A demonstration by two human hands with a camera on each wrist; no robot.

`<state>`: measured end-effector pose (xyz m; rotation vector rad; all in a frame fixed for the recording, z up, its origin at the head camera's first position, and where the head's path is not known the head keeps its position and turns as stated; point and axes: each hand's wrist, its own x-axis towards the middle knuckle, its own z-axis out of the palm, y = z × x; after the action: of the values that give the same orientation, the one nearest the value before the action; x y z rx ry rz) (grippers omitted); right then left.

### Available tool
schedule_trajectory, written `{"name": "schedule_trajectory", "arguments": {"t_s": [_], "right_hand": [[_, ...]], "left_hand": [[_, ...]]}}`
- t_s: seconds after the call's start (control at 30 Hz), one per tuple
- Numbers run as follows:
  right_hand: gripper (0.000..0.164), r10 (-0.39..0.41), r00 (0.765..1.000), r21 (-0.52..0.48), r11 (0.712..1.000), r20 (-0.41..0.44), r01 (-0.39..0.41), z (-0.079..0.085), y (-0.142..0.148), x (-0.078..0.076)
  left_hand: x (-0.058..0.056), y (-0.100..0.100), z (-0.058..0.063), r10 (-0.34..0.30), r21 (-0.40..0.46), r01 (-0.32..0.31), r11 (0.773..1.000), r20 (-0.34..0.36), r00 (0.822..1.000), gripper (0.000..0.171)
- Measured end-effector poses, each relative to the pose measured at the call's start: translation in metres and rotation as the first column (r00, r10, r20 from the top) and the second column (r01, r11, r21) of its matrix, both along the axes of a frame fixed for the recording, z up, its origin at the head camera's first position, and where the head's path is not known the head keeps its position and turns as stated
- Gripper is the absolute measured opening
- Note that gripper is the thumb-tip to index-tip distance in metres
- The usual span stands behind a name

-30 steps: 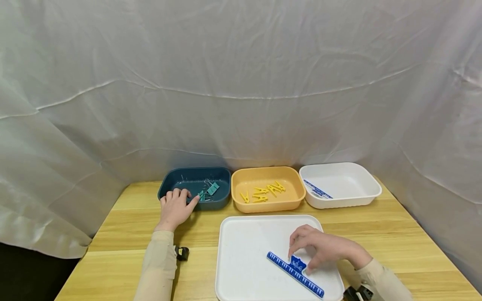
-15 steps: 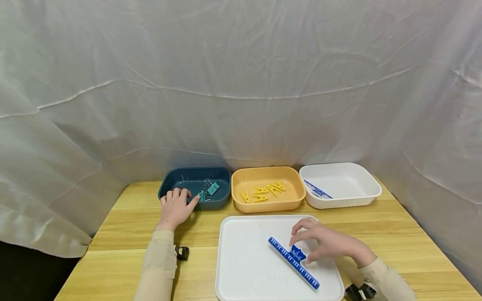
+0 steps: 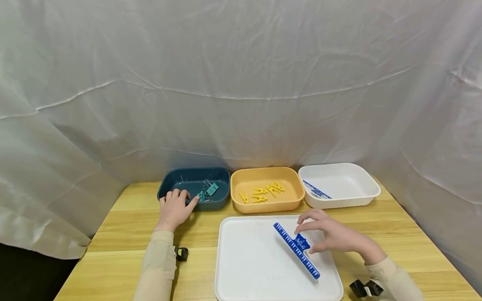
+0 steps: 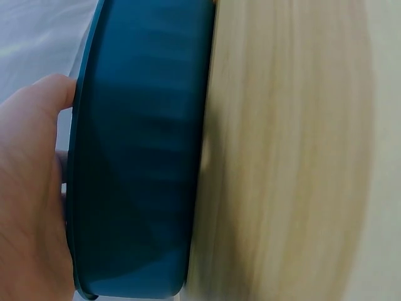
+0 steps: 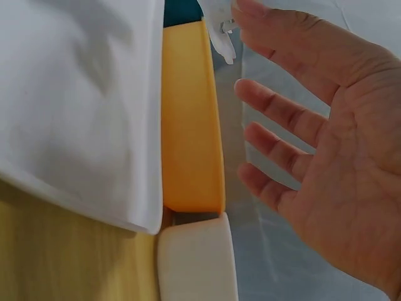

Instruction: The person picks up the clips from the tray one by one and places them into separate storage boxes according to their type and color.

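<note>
My right hand (image 3: 335, 236) pinches the handle of a blue sheet music clip (image 3: 299, 250) with a piano-key pattern between thumb and index finger; the other fingers are spread. The clip is tilted over the white tray (image 3: 244, 267). In the right wrist view only its pale edge (image 5: 220, 37) shows, by the fingertips of the right hand (image 5: 326, 144). My left hand (image 3: 176, 209) rests over the near rim of the dark blue bin (image 3: 220, 204), thumb apart from the fingers, whose tips are hidden inside. Near that thumb lie teal binder clips (image 3: 212, 189).
A yellow bin (image 3: 269, 206) with several yellow clothespins (image 3: 260, 199) stands in the middle of the back row. To its right, a white bin (image 3: 346, 202) holds another blue sheet music clip (image 3: 317, 190). A pale curtain (image 3: 241, 83) hangs behind the bins.
My right hand has raised the sheet music clip from the tray and moved slightly toward the bins, turning the clip steeper. The left hand stays in place.
</note>
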<state>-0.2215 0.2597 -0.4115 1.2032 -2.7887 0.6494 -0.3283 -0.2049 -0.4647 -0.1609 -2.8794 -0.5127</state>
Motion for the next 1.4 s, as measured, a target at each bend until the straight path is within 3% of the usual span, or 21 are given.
{"name": "schedule_trajectory", "arguments": {"t_s": [0.23,0.37,0.83,1.4], "right_hand": [[0.048,-0.075,0.997,-0.021,0.997,-0.027,0.075,0.009,0.009,0.001],[0.049,-0.098,0.992,-0.063,0.994,-0.084,0.093,0.014,0.016,0.001],[0.056,-0.197,0.955,-0.17,0.972,-0.22,0.162,0.028,0.039,-0.002],[0.051,-0.347,0.914,-0.218,0.928,-0.212,0.302,0.041,0.058,0.004]], "left_hand": [[0.0,0.0,-0.002,0.011,-0.053,-0.013,0.998,-0.04,0.999,0.048],[0.001,0.0,-0.001,0.014,-0.075,-0.018,0.997,-0.057,0.998,0.048],[0.002,-0.002,0.002,0.013,-0.109,-0.023,0.994,-0.089,0.996,0.046],[0.002,0.005,0.006,-0.044,-0.14,0.017,0.99,-0.188,0.981,0.041]]}}
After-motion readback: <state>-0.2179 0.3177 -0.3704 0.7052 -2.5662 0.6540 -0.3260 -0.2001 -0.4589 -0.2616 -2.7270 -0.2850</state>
